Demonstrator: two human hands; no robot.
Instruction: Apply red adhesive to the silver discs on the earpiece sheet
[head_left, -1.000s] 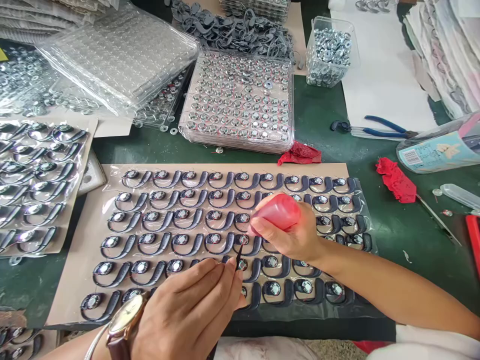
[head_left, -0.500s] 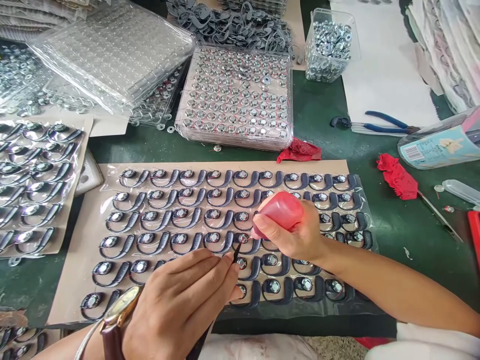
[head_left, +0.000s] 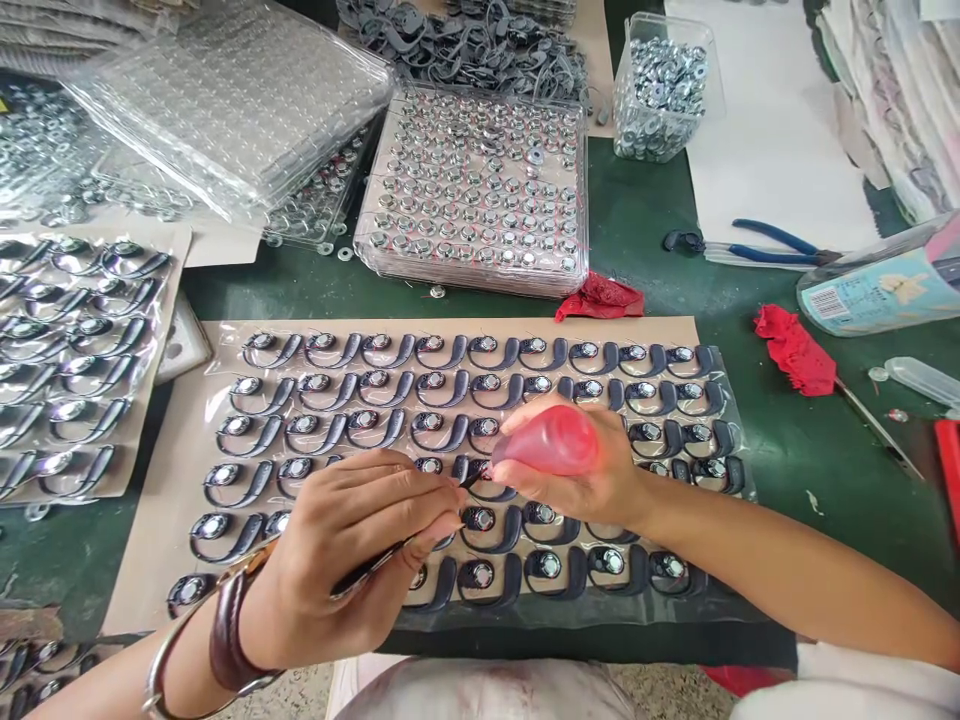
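Six rows of dark hook-shaped parts [head_left: 512, 530] with silver discs [head_left: 480, 518] on brown board [head_left: 161, 515]. Left hand [head_left: 367, 530]: fingers pressed together, pinching thin dark tool [head_left: 367, 572], its tip at a part in fourth row from far edge. Right hand [head_left: 596, 480]: fingers curled round red squeeze bottle [head_left: 547, 440], narrow end just beside tool tip, contact unclear. Clear tray stack [head_left: 469, 278] beyond board.
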